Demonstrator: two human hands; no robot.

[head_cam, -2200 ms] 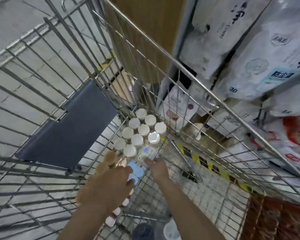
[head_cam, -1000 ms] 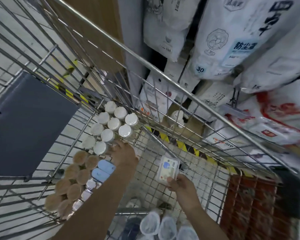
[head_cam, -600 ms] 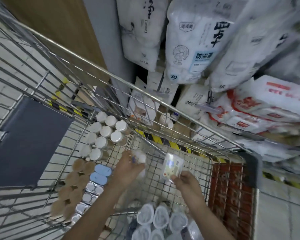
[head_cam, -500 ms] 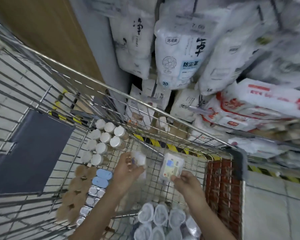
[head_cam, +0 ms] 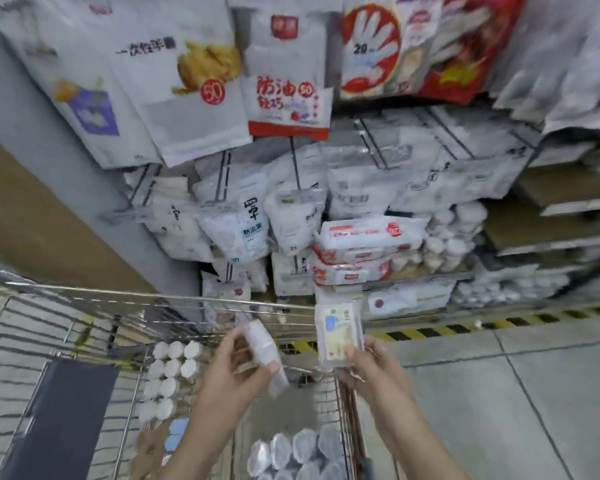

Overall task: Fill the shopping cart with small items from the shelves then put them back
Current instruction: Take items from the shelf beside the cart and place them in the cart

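Observation:
My left hand (head_cam: 234, 374) grips a small white bottle-like pack (head_cam: 264, 351) above the wire shopping cart (head_cam: 129, 299). In my right hand (head_cam: 368, 367) a flat clear packet with a blue and yellow label (head_cam: 338, 332) stands upright, pinched at its lower edge, just over the cart's right rim. Inside the cart, white-capped bottles (head_cam: 170, 367) stand in rows at the left. Clear round-lidded containers (head_cam: 291, 452) lie at the near end. Brown-topped items (head_cam: 149, 448) and a blue one (head_cam: 175, 434) sit below the bottles. The view is blurred.
Shelves (head_cam: 378, 278) ahead hold white bagged goods (head_cam: 243, 226) and red-and-white wipe packs (head_cam: 364, 237); larger packs (head_cam: 284, 88) hang above. A dark flap (head_cam: 63, 417) covers the cart's left part. Yellow-black floor tape (head_cam: 465, 327) runs along the shelf base; grey floor tiles (head_cam: 516, 403) lie right.
Both hands have risen out of the cart with their items toward the shelf. The view has swung up and right, from the cart's inside to the shelves.

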